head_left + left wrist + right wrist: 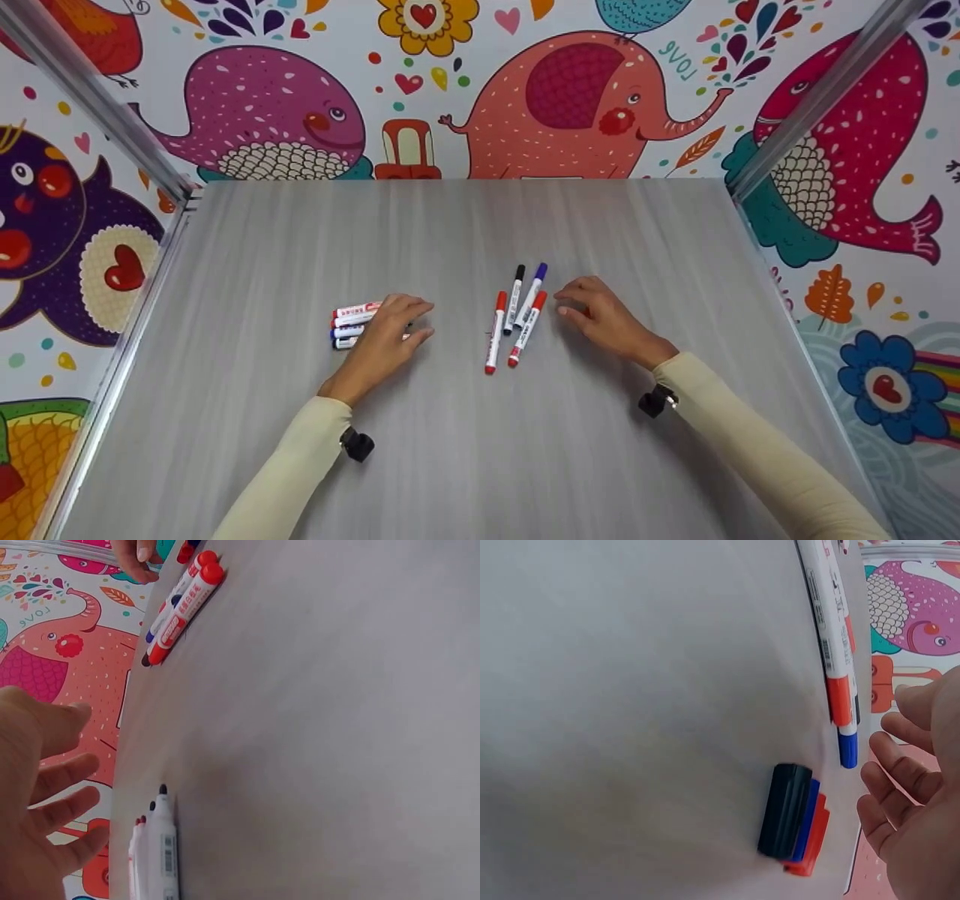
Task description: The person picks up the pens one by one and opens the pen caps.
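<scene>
My left hand (pixel 382 337) hovers with relaxed, spread fingers over a row of several white markers (pixel 349 319), hiding their right ends in the head view. From the left wrist, these markers (pixel 166 855) show bare black and red tips. Several more markers lie loosely grouped mid-table: a red one (pixel 495 334), a black one (pixel 514 301), a blue one (pixel 531 297) and a second red one (pixel 527 330). Just right of that group is my right hand (pixel 611 322), fingers loosely bent and holding nothing. Beside it, in the right wrist view, lie black (pixel 784 810), blue and red marker caps, hidden in the head view.
The grey wood-grain table (pixel 450 465) spreads out in front of me. Metal frame posts (pixel 825 97) rise at its back corners, and printed cartoon panels (pixel 555 112) stand behind and beside it. A small black camera (pixel 357 445) is strapped at my left wrist.
</scene>
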A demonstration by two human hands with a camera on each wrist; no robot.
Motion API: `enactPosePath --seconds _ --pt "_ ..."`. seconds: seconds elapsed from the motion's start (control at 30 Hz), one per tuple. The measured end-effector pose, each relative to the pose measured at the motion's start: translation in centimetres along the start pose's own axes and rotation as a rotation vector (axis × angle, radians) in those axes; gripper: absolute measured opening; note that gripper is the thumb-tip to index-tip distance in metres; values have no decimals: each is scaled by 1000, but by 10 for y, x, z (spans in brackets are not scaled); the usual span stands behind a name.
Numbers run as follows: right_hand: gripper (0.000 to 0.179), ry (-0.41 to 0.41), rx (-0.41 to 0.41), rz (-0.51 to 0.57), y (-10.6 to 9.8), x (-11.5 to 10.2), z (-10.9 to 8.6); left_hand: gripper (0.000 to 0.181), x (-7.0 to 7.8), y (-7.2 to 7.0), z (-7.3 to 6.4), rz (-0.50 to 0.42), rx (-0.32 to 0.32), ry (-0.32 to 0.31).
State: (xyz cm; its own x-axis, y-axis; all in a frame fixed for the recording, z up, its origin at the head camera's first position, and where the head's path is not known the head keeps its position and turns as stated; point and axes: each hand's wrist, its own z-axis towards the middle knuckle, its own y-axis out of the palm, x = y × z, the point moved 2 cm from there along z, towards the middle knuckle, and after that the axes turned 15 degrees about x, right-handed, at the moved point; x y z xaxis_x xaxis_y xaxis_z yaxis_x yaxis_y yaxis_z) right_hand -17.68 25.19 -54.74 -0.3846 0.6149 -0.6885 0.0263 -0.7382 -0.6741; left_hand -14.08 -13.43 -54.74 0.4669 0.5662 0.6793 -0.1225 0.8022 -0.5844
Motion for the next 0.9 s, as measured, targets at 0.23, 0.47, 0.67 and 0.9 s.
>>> enactPosePath --seconds 0.23,0.47,0.67,0.9 --pt "29 -3 -8 17 9 -7 4 39 8 11 -7 1 -2 60" --pt "28 -15 -10 33 21 -8 9 42 14 21 -14 -19 -32 16" --pt "23 -49 -2 42 29 -9 14 43 20 30 -21 -36 -38 8" --pt "25 -85 22 46 38 -11 17 44 24 40 -29 -50 -52 -18"
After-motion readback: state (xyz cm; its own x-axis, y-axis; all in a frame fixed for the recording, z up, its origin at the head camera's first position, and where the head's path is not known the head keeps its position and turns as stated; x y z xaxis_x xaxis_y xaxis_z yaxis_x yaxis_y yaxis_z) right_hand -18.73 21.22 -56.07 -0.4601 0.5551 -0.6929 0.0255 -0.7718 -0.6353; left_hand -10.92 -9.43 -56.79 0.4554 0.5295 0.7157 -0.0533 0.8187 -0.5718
